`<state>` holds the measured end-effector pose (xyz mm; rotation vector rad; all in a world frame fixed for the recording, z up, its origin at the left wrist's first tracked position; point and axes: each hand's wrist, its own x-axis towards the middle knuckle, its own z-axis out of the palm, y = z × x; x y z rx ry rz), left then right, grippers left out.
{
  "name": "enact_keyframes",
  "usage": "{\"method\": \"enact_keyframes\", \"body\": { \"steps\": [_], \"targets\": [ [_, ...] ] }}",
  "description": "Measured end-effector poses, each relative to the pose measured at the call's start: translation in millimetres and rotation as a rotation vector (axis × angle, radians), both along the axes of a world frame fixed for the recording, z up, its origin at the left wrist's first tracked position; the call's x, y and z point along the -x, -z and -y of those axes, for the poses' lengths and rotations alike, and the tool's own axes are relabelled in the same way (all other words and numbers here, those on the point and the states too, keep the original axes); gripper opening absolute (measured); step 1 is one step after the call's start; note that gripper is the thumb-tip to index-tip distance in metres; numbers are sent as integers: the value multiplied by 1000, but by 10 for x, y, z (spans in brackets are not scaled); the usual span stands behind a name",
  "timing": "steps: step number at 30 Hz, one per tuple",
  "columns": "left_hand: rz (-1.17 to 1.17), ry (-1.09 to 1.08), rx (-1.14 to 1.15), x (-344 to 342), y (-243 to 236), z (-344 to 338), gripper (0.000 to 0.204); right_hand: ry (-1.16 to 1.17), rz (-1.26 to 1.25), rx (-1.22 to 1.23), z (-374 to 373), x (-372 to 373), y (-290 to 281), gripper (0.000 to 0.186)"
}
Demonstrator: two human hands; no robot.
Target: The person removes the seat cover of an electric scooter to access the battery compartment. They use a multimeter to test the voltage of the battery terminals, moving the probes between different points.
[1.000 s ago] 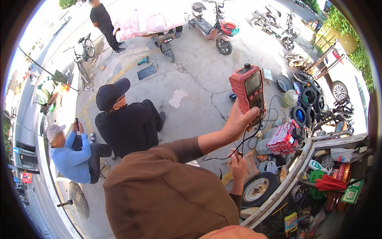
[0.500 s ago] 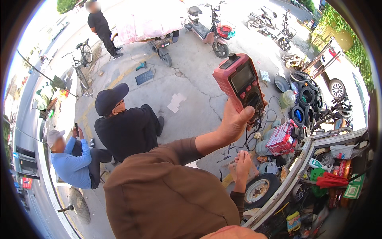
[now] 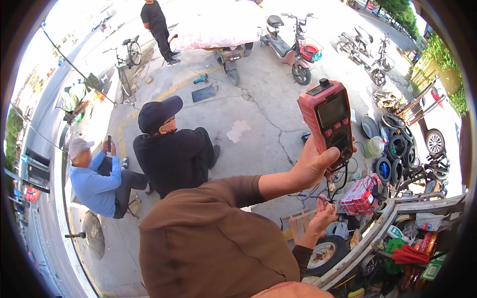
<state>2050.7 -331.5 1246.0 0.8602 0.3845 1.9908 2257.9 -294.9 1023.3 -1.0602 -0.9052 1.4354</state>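
Note:
A red and black digital multimeter (image 3: 332, 110) is raised in front of me, its dark screen facing me. My left hand (image 3: 313, 164) wraps round its lower half, with the thumb pressed on the front near the dial. Black test leads (image 3: 344, 181) hang from the meter's lower end. Below it, my right hand (image 3: 323, 218) has its fingers bent together around thin dark leads. What exactly lies between the fingertips is too small to make out fully.
A person in black (image 3: 171, 149) squats to my left, and one in blue (image 3: 97, 176) sits holding a phone. To my right are a red box (image 3: 358, 196), a small wheel (image 3: 325, 256), several tires (image 3: 397, 146) and a cluttered cart (image 3: 392, 208). A pink scooter (image 3: 288, 49) stands ahead.
My view has turned, so the surroundings sit farther right. The multimeter, still in my left hand, appears farther right and slightly lower. My right hand has shifted right, its fingers up near the leads.

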Motion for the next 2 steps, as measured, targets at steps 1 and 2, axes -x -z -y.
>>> {"method": "enact_keyframes", "body": {
  "steps": [1, 2],
  "targets": [
    [-7, -11, 12, 22, 16, -16, 75, -63, 45, -32, 18, -31, 63, 27],
    [-12, -11, 6, 38, 1, -29, 75, -92, 80, -8, 6, -42, 96, 33]
  ]
}}
